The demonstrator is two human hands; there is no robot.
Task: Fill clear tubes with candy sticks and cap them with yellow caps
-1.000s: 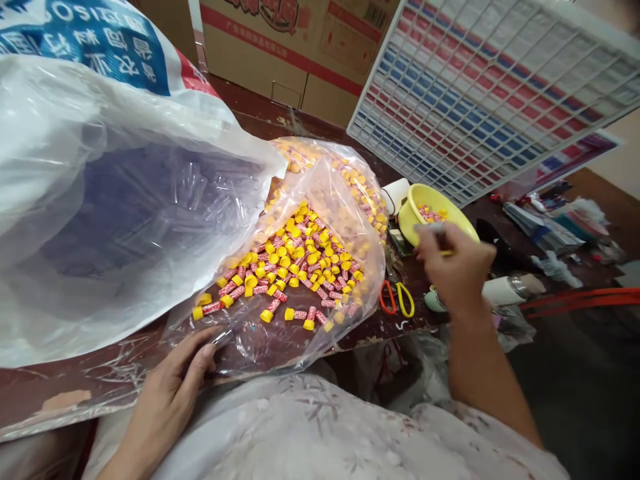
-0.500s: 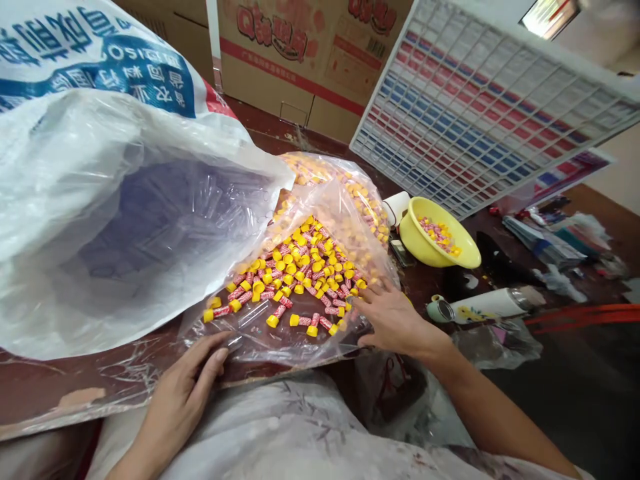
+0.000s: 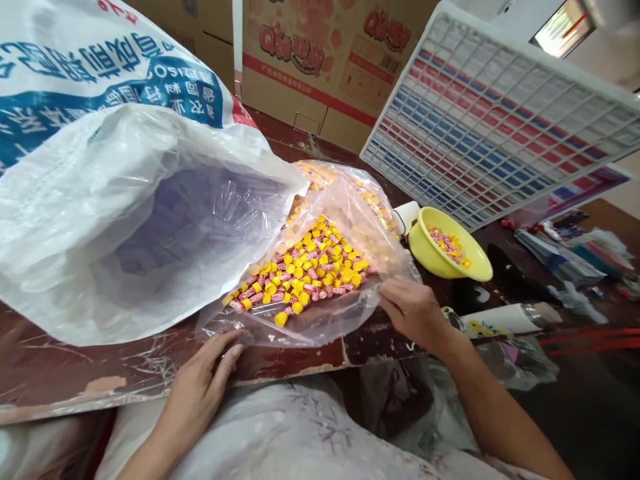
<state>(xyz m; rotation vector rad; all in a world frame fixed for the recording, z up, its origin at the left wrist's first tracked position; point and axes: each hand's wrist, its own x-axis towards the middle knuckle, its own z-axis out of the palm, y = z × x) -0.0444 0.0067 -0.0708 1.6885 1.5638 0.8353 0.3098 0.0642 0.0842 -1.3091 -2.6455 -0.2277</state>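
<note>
A clear plastic bag (image 3: pixel 320 330) lies open toward me on the dark red table. In its mouth is a heap of small red-and-white patterned pieces with yellow caps (image 3: pixel 310 267). My right hand (image 3: pixel 417 313) is closed on the bag's right edge, pinching the film. At the table's front edge rests my left hand (image 3: pixel 207 370), its fingers stretched and thumb apart, by the bag's left front edge. To the left, a large white sack (image 3: pixel 55 220) gapes open, with clear tubes (image 3: pixel 240 207) inside it.
A yellow bowl (image 3: pixel 430 250) of similar capped pieces stands at the right, near a white flowered bottle (image 3: pixel 495 321). Behind it leans a white wire rack (image 3: pixel 450 133). Cardboard boxes (image 3: pixel 300 93) line the back. The table's worn front edge (image 3: pixel 300 373) runs before my lap.
My right hand has gone from lying spread on the bag to gripping its edge. The bag's front film is drawn up and the loose pieces are gathered farther back.
</note>
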